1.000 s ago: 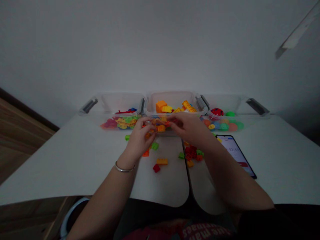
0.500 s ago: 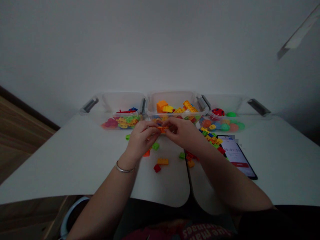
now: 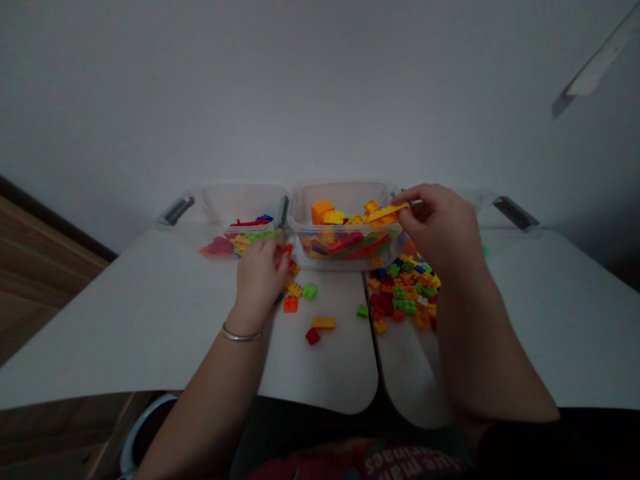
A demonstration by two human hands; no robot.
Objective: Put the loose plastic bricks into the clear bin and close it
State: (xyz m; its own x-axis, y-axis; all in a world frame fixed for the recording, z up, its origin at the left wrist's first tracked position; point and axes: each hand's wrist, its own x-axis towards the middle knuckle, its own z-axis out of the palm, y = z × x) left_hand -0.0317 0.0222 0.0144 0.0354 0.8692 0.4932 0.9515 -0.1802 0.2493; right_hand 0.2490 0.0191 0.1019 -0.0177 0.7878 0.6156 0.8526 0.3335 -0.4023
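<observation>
My right hand is over the right end of the middle clear bin. Its fingers and thumb pinch the end of a long yellow-orange brick, which reaches over the toy bricks in that bin. My left hand is low over the table, in front of the left clear bin. Its fingertips are hidden, so whether it grips anything does not show. Beside it lie an orange brick, a yellow brick and a light green brick.
A heap of small bricks lies right of the table seam, partly behind my right forearm. Nearer me are a yellow brick, a red brick and a green brick. A wall rises behind the bins.
My hands have moved apart from the small orange piece they held together. The right went up and right to the middle bin and grips a long brick; the left moved left and down.
</observation>
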